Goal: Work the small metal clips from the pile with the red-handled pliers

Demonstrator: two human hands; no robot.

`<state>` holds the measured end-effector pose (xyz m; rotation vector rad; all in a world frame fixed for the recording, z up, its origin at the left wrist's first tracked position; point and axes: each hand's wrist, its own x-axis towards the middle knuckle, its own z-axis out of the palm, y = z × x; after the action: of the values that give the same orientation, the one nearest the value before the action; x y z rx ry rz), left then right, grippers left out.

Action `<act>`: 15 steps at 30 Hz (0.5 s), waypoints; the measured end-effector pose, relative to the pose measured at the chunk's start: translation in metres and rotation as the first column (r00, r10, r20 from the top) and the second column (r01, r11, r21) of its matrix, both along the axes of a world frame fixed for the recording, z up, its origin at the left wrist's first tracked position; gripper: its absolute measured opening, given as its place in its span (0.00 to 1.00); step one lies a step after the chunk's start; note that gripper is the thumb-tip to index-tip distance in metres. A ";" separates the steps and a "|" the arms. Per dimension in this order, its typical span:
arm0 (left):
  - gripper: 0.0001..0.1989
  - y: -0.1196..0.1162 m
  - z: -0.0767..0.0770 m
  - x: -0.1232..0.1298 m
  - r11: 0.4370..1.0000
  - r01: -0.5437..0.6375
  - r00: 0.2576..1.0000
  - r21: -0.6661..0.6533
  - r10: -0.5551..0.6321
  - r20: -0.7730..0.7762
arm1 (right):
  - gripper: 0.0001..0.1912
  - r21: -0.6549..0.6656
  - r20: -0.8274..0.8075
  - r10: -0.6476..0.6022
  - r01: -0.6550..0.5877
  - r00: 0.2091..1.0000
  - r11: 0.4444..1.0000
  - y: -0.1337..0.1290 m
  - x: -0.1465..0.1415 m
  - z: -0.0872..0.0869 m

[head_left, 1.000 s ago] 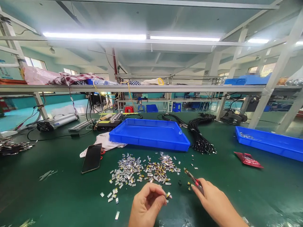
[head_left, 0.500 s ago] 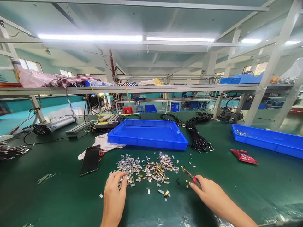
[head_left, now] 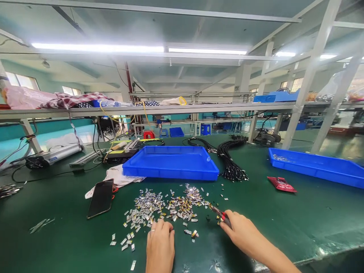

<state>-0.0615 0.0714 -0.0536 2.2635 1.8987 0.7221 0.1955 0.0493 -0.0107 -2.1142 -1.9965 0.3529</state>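
My left hand (head_left: 160, 244) is at the near edge of a loose heap of small flat silver pieces (head_left: 146, 204), some with yellow ends, which look like tiny battery cells. Its fingers are bent down and close together; the tips are hidden, so what they pinch, if anything, does not show. My right hand (head_left: 239, 231) is closed around a pair of pliers (head_left: 223, 216) with red and dark handles. The jaws point left, at the heap's right edge. A few dark scraps (head_left: 207, 218) lie just left of the pliers.
Beyond the heap stands a blue tray (head_left: 170, 172); another blue tray (head_left: 313, 170) is at right, with a red packet (head_left: 281, 184) before it. A phone (head_left: 101, 199) lies left on a white cloth (head_left: 121, 176). Bundled black cables (head_left: 231, 163) lie behind.
My left hand has moved right along the heap's near side, and its fingers have curled down. Several silver pieces now lie spread at the heap's left. The view has shifted slightly; the right hand keeps the pliers.
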 end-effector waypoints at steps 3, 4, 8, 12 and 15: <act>0.14 0.004 0.006 -0.004 0.993 -0.085 0.996 0.080 0.086 -0.010 | 0.11 0.008 0.013 0.002 -0.002 1.000 1.000 0.001 -0.001 0.001; 0.13 0.004 0.009 -0.002 0.989 -0.091 0.995 0.113 0.087 0.040 | 0.11 0.010 0.018 0.003 -0.003 1.000 1.000 0.001 -0.001 0.000; 0.08 0.002 0.019 0.030 0.990 0.138 0.816 0.025 -0.128 0.564 | 0.12 0.024 0.036 0.015 -0.016 0.999 1.000 0.000 -0.003 -0.001; 0.07 0.002 0.019 0.084 0.827 0.536 0.329 -0.171 -0.017 0.944 | 0.11 0.040 0.054 0.009 -0.012 0.998 0.999 -0.001 -0.005 -0.004; 0.11 0.008 0.018 0.109 0.801 0.576 0.195 -0.162 0.058 0.979 | 0.12 0.054 0.083 -0.010 0.005 0.997 0.999 -0.004 -0.005 -0.007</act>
<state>0.0471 0.0795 -0.0355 1.1227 0.8007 1.0311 0.1909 0.0452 -0.0174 -2.1358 -2.0186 0.2102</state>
